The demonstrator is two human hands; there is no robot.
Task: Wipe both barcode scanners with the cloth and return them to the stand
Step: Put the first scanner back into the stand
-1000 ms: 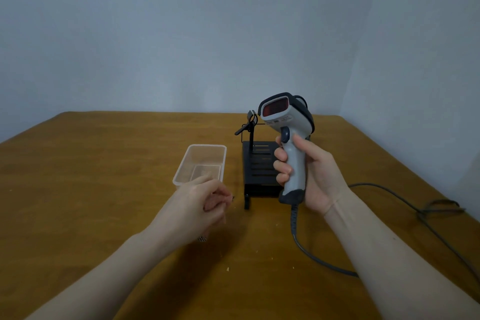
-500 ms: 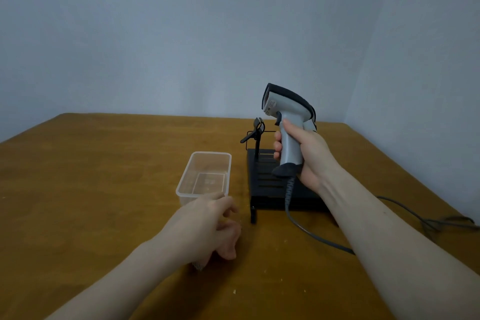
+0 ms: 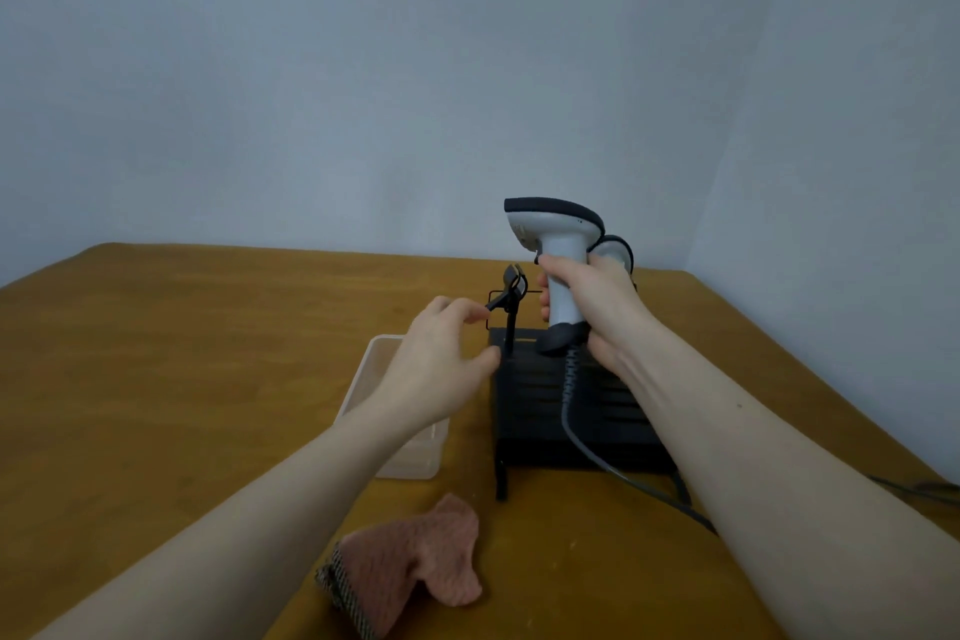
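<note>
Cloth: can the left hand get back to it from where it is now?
Probably yes. The left hand holds nothing, fingers loosely spread by the stand's clip arm. The cloth lies on the table under the left forearm with nothing on top; pulling the hand back should do.

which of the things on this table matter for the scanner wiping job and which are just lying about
Part of the job:
held scanner, in the right hand
second scanner, behind it
pink cloth, lying on the table
black stand
left hand, near the stand's clip

Just lying about:
clear plastic container
</note>
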